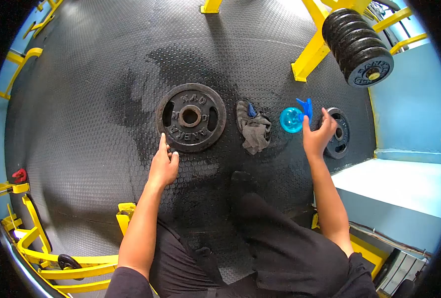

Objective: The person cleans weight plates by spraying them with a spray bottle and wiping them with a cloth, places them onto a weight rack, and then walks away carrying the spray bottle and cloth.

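Note:
A black weight plate (208, 141) with a rusty centre ring lies flat on the floor in front of me. My left hand (164, 166) is at its lower left rim, index finger stretched out and the others loosely bent, holding nothing. To the right stands a spray bottle with a clear turquoise body (291, 120) and a blue trigger head (306, 107). My right hand (320, 135) is just beside the trigger head, thumb and fingers apart; whether the thumb touches it I cannot tell. Between plate and bottle lies a crumpled grey cloth (255, 131) with a blue patch.
Another weight plate (340, 141) lies behind my right hand, near the wall. A yellow rack (312, 54) at upper right carries several black plates (357, 44). Yellow gym frames (76, 260) stand at lower left. Damp-looking patches mark the black rubber floor (101, 134).

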{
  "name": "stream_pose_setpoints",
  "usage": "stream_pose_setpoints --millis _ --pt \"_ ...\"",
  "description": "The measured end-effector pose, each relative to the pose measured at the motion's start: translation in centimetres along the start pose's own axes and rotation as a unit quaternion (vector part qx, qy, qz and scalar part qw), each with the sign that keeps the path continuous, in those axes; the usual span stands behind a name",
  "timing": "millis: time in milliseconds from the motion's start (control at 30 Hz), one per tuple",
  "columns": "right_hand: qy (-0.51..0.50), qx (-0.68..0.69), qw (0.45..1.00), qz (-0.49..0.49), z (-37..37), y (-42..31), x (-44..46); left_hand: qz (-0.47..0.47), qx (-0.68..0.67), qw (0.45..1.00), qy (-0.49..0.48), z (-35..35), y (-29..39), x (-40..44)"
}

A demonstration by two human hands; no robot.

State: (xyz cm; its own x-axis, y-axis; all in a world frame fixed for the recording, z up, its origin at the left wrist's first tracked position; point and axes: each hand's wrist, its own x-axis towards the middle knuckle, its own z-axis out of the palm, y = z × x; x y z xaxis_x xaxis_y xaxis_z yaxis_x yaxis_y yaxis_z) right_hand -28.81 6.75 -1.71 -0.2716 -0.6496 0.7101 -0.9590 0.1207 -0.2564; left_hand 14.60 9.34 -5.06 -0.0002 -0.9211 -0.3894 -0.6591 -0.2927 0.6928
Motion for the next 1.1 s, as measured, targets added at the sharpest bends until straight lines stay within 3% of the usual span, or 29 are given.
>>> stream_pose_setpoints --millis 33,100,167,200,267,433,500,533,700,833,900,967,1100 --pt "-0.002 0.002 1.0 -0.002 -0.5 -1.7 0.4 -0.003 -0.001 1.0 0.001 0.2 0.1 0.0" --pt "-0.191 0.117 0.956 -0.188 -0.5 -4.8 0.7 -0.002 0.008 1.0 0.006 0.4 0.3 0.2" --pt "-0.45 0.081 0.886 -0.082 1.1 -8.9 -0.6 0.005 0.012 1.0 0.007 0.5 0.8 0.1" --pt "-0.45 0.083 0.885 -0.085 2.6 -8.6 -1.5 -0.02 0.009 1.0 -0.011 0.2 1.8 -0.1" --pt "-0.526 -0.068 0.847 -0.019 5.9 -8.5 -3.3 -0.049 0.003 0.998 -0.029 0.0 2.4 -0.2" --pt "-0.468 0.031 0.878 -0.093 5.1 -8.6 -1.5 -0.023 -0.031 0.999 -0.018 0.5 -2.1 0.2" --pt "-0.403 0.098 0.894 -0.172 3.0 -9.3 0.0 -0.111 0.17 0.979 -0.037 0.1 -2.4 -0.3" --pt "-0.406 0.102 0.891 -0.178 2.1 -9.4 0.6 -0.209 0.15 0.961 -0.097 -0.6 -2.2 -0.3" --pt "-0.31 0.285 0.865 -0.274 0.3 -11.1 1.8 -0.278 0.164 0.938 -0.123 -1.4 -3.9 -1.0" --pt "-0.342 0.367 0.824 -0.265 4.1 -13.8 -2.3 -0.297 0.174 0.929 -0.132 1.4 -4.3 0.3" --pt "-0.46 0.362 0.778 -0.229 5.4 -17.0 -5.0 -0.342 0.194 0.907 -0.148 1.8 -3.1 1.2" --pt "-0.472 0.237 0.738 -0.419 7.5 -18.0 -7.9 -0.343 0.185 0.908 -0.155 1.9 -3.2 1.5" --pt "-0.466 0.222 0.733 -0.442 8.1 -19.5 -9.3 -0.341 0.187 0.906 -0.165 1.6 -3.3 1.6"
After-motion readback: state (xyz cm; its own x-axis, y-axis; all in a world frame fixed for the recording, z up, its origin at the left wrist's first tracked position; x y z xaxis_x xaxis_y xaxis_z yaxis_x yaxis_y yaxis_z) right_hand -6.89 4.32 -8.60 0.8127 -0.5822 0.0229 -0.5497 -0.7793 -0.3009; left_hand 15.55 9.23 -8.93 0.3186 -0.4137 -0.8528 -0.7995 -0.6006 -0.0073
